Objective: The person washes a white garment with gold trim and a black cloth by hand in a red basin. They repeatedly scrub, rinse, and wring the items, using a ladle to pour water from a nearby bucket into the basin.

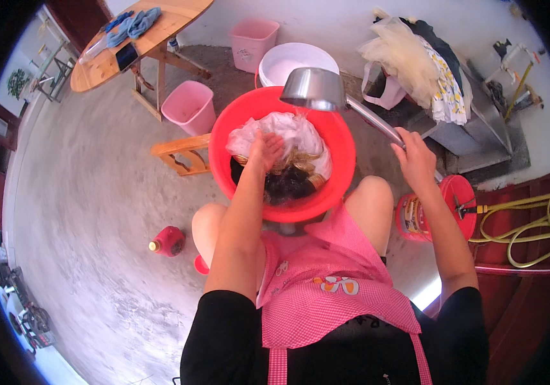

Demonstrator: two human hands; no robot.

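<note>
A red plastic basin stands in front of my knees, holding a heap of wet clothes in white, gold and black. My right hand grips the long handle of a stainless steel water ladle. The ladle's bowl is tilted over the far side of the basin, and some water seems to fall from its rim onto the white fabric. Inside the basin my left hand rests on or just over the clothes, palm partly up, fingers extended and holding nothing.
Behind the basin are a white bucket and two pink bins. Clothes hang over a metal stand at right. A red bucket and a yellow hose lie near my right arm. A red bottle lies left, a wooden table beyond.
</note>
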